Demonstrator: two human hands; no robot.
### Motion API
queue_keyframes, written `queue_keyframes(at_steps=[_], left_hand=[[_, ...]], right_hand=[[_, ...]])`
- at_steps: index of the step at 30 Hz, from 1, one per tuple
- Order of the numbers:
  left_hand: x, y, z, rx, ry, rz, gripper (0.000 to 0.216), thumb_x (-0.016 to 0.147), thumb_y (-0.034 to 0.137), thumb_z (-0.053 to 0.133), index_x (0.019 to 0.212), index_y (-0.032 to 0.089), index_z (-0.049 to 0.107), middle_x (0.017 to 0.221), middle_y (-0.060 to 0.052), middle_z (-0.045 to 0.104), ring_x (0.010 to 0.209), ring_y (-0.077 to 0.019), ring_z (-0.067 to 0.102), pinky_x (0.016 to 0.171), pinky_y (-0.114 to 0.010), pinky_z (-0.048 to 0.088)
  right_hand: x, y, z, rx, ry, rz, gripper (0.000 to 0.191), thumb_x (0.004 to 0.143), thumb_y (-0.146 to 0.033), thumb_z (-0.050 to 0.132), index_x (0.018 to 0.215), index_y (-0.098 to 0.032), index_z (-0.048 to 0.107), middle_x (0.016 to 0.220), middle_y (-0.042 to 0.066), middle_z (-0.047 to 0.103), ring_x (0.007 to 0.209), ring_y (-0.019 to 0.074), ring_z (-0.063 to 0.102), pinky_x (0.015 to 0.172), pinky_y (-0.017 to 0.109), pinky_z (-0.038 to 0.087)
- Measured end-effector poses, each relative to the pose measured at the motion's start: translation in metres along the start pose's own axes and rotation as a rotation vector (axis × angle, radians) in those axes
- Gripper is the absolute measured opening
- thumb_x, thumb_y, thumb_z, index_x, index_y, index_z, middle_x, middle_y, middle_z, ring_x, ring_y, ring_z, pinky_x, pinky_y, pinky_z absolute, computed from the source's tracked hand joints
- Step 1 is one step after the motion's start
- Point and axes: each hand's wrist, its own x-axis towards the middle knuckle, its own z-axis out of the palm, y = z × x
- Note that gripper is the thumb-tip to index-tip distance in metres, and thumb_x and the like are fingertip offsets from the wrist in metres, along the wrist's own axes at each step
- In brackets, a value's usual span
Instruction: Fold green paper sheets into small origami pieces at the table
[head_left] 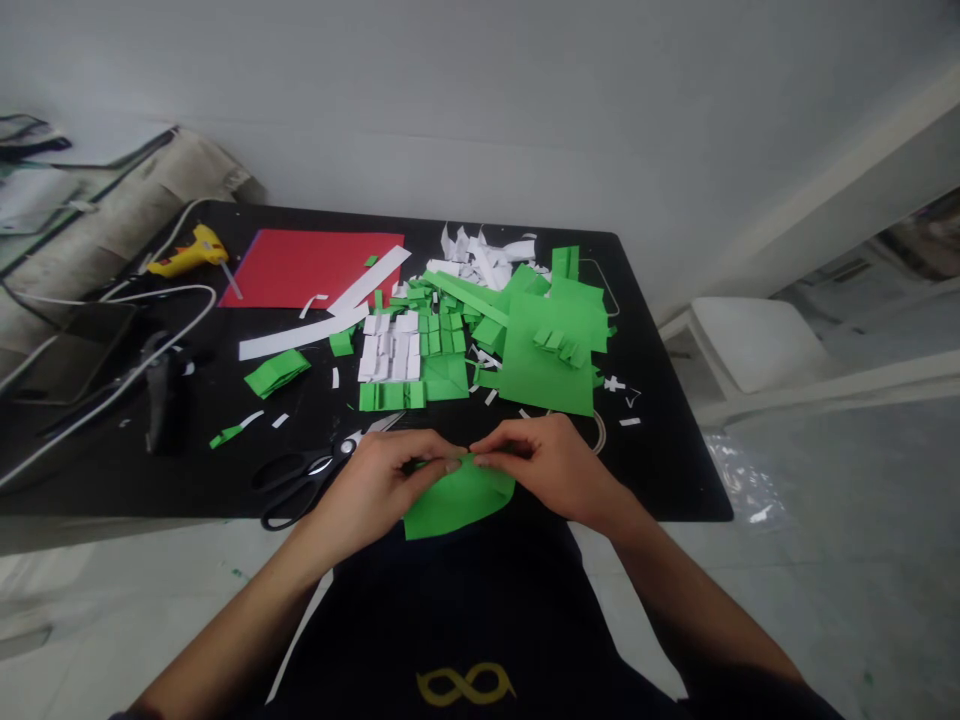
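Observation:
Both hands pinch the top edge of a sheet of green paper (456,500), which hangs over the table's front edge close to my body. My left hand (390,468) has thumb and fingers closed on the edge from the left. From the right, my right hand (551,465) pinches the same edge, its fingertips almost meeting the left ones. Black-handled scissors (304,478) lie beside my left wrist, blades partly behind the hand. Just beyond my hands are folded white paper strips (390,348), folded green strips (391,396) and a larger green sheet (551,375).
On the black table (667,450) lie a red sheet (315,270), a yellow glue gun (193,252) with its cable, and crumpled white scraps (487,262). A black tool (159,390) rests at the left. A white stool (757,345) stands to the right.

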Motion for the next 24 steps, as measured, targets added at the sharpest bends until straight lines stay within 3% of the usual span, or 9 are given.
queue_keyframes(at_steps=[13, 18, 24], left_hand=[[0.0010, 0.0033, 0.0008, -0.032, 0.035, -0.023, 0.011, 0.097, 0.025, 0.069, 0.097, 0.024, 0.080, 0.098, -0.001, 0.084, 0.088, -0.0189, 0.078, 0.075, -0.028, 0.057], [0.0026, 0.0068, 0.0001, -0.017, 0.011, -0.056, 0.015, 0.096, 0.026, 0.068, 0.107, 0.024, 0.078, 0.091, -0.001, 0.081, 0.084, -0.0176, 0.075, 0.069, -0.025, 0.055], [0.0033, 0.0063, 0.0003, -0.020, -0.016, -0.063, 0.011, 0.099, 0.030, 0.068, 0.105, 0.026, 0.078, 0.089, 0.002, 0.080, 0.080, -0.0149, 0.073, 0.060, -0.021, 0.048]], right_hand=[[0.0002, -0.0018, 0.0000, -0.044, 0.020, -0.038, 0.008, 0.090, -0.022, 0.080, 0.097, -0.024, 0.085, 0.090, 0.001, 0.085, 0.080, 0.0196, 0.078, 0.073, 0.032, 0.057], [0.0004, 0.0008, 0.0017, -0.073, 0.022, -0.043, 0.006, 0.090, -0.022, 0.080, 0.095, -0.024, 0.084, 0.088, 0.001, 0.084, 0.077, 0.0187, 0.077, 0.072, 0.031, 0.057], [0.0004, 0.0023, 0.0031, 0.048, 0.036, -0.019, 0.008, 0.087, -0.023, 0.083, 0.095, -0.024, 0.080, 0.092, 0.002, 0.083, 0.087, 0.0208, 0.079, 0.081, 0.033, 0.062]])
